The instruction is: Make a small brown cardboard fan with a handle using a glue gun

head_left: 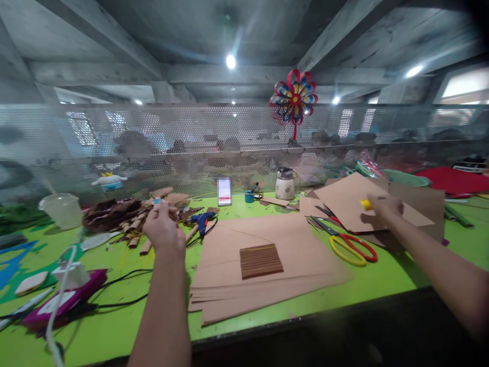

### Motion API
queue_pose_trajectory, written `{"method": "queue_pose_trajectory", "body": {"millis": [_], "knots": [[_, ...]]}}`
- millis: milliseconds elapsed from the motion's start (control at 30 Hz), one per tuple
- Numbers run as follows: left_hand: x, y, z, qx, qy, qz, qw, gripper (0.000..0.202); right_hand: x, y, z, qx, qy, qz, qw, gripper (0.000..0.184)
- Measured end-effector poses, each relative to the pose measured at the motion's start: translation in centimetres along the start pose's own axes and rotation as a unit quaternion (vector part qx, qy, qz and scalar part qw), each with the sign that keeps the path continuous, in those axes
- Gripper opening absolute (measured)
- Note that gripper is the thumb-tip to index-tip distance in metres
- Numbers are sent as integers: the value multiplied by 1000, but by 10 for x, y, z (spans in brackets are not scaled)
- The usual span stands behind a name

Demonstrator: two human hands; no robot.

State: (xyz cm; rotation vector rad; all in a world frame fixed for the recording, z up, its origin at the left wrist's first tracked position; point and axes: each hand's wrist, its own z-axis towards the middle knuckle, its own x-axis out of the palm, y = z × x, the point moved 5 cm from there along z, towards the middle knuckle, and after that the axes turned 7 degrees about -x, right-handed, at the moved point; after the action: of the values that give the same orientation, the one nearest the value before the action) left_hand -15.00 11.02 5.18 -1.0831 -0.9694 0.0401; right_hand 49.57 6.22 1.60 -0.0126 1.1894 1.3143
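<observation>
My left hand [164,227] is raised over the left of the table, its fingers closed, with a small pale-blue thing [156,202] at the fingertips, too small to name. Out to the right, my right hand [385,208] grips a small yellow thing [365,205] above a sheet of brown card [355,196]; its kind is not clear. Between the hands, a ribbed brown cardboard piece [262,261] lies on stacked brown sheets [229,239]. Scissors with red and yellow handles [347,247] rest at the stack's right, partly open. A blue glue gun [201,221] lies beside my left hand.
A lit phone [224,191], a blue pot [249,197] and a pale jug [285,184] stand at the back. Left are a plastic cup [63,210], brown paper rolls [133,239] and a purple power strip [69,300] with cables. A perforated screen [191,148] borders the table.
</observation>
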Motion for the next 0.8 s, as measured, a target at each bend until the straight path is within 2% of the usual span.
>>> {"method": "queue_pose_trajectory", "body": {"millis": [100, 200, 267, 400, 500, 567, 667, 733, 800], "knots": [[6, 6, -4, 3, 15, 25, 1000, 16, 33, 26, 2, -23, 15, -30, 999, 35], [7, 9, -3, -8, 28, -3, 1000, 14, 68, 61, -4, -80, 52, -45, 994, 38], [6, 7, -2, -10, 32, -21, 999, 12, 86, 83, -10, -111, 74, -50, 990, 34], [10, -1, -8, -7, 53, -45, 998, 8, 104, 132, -20, -175, 93, -32, 980, 32], [20, -10, -21, 34, 110, -51, 992, 12, 111, 175, -33, -233, 126, 0, 964, 33], [28, -13, -33, 50, 146, -48, 987, 17, 115, 207, -52, -274, 166, 31, 947, 31], [37, -13, -51, 50, 177, -36, 982, 22, 116, 264, -104, -350, 250, 109, 896, 33], [42, -14, -65, 58, 191, -30, 979, 22, 111, 303, -157, -408, 326, 179, 834, 37], [46, -16, -77, 74, 222, -12, 972, 20, 102, 335, -211, -456, 407, 240, 754, 51]]}}
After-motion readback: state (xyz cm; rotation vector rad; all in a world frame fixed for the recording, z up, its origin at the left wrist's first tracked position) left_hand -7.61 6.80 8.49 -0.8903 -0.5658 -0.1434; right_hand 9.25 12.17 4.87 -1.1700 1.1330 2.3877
